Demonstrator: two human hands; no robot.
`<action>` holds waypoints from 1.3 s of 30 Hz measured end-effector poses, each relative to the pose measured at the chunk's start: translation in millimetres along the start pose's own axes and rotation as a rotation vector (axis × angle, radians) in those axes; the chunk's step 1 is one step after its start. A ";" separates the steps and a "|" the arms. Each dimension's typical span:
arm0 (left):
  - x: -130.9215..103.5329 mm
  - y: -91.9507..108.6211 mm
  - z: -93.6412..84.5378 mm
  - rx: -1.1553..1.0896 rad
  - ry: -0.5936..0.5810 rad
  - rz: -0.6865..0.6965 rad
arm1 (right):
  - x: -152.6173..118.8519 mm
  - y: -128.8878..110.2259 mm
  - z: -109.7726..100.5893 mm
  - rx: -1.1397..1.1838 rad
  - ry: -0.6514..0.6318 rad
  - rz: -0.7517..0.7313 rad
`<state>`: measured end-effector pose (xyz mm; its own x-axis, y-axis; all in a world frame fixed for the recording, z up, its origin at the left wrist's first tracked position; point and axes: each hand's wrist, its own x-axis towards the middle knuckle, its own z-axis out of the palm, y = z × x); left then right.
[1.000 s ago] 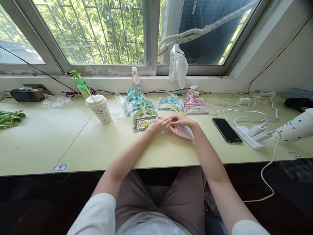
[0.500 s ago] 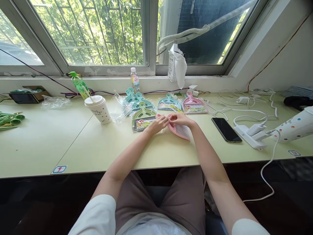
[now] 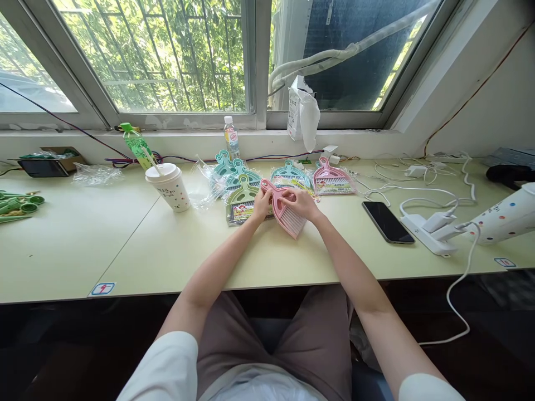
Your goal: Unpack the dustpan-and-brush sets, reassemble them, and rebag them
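Observation:
A small pink dustpan and brush set (image 3: 289, 220), pale bristles showing, is tilted between my hands above the table's middle. At its handle end, my left hand (image 3: 262, 204) has its fingers closed on the edge. My right hand (image 3: 301, 204) pinches the upper body from the other side. Just behind my left hand lies a green dustpan set (image 3: 241, 196) in clear wrapping, partly covered by that hand. Farther back are teal sets (image 3: 238, 170), another teal set (image 3: 288, 171) and a wrapped pink set (image 3: 332, 179).
A white lidded cup (image 3: 169, 189) with a straw stands left, by a green bottle (image 3: 137, 146). A small clear bottle (image 3: 231, 138) is near the window. To the right lie a phone (image 3: 387, 223), a power strip (image 3: 430, 234) and loose white cables. Green pieces (image 3: 20, 206) lie far left.
The pink set has swung round, its handle rising up and left and its bristle end moving left. My left hand has shifted slightly left and up, my right hand a little left.

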<state>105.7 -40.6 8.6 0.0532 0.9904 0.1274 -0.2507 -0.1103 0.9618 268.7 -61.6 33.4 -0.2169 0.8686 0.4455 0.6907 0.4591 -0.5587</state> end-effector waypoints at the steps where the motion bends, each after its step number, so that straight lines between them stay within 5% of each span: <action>1: 1.4 0.4 -2.1 0.007 0.013 0.004 | 0.0 -1.0 -3.1 0.002 0.043 -0.016; 5: -0.1 1.1 -4.8 0.079 -0.142 0.014 | 0.6 -0.3 -18.5 0.023 0.185 0.007; 10: -3.3 -5.4 -0.7 0.173 -0.263 0.029 | -1.6 10.4 -25.3 0.376 -0.486 0.142; 12: -1.9 -6.8 -2.4 0.241 -0.246 0.044 | -2.7 14.4 -24.1 0.418 -0.592 0.188; 23: -5.2 2.0 -19.2 0.249 -0.511 -0.109 | -6.0 14.2 -22.0 0.506 -0.543 0.295; 39: -9.2 7.0 -10.4 0.309 -0.440 -0.096 | -4.4 20.4 -17.1 0.545 -0.482 0.373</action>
<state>93.4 -49.6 11.6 0.4775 0.8765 0.0616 0.0675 -0.1064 0.9920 295.5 -59.3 32.0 -0.3978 0.9099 -0.1178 0.3704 0.0418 -0.9279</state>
